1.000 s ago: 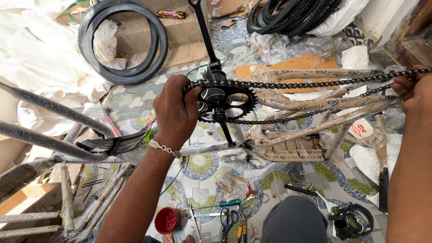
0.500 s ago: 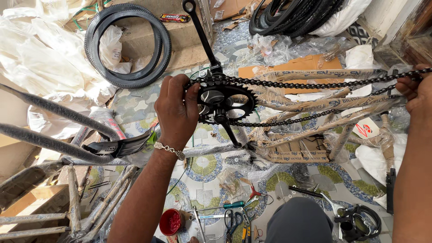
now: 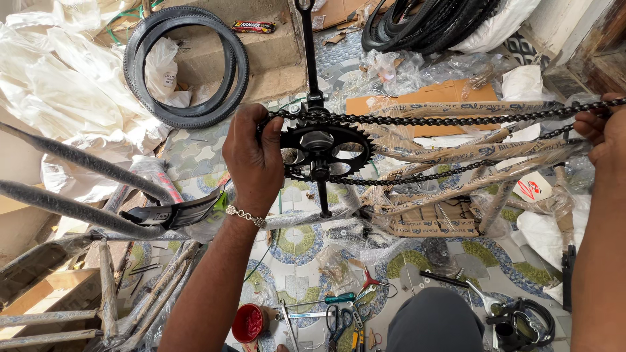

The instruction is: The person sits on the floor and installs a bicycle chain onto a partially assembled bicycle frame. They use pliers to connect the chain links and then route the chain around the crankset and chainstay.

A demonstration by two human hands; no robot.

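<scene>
Since the frames half a second and a second back: chainring (image 3: 324,151) has turned slightly, crank arm (image 3: 309,55) now nearer upright; the view has shifted a little; left hand (image 3: 255,160) stays at the ring's left edge, so the chain (image 3: 450,120) is probably being seated on the teeth. Left fingers curled, pinching chain against the ring; right hand (image 3: 605,133) at the far right, fingers closed on the chain. Chain black, taut, two runs across the wrapped bicycle frame (image 3: 482,153); tyre (image 3: 187,64) on the floor behind.
</scene>
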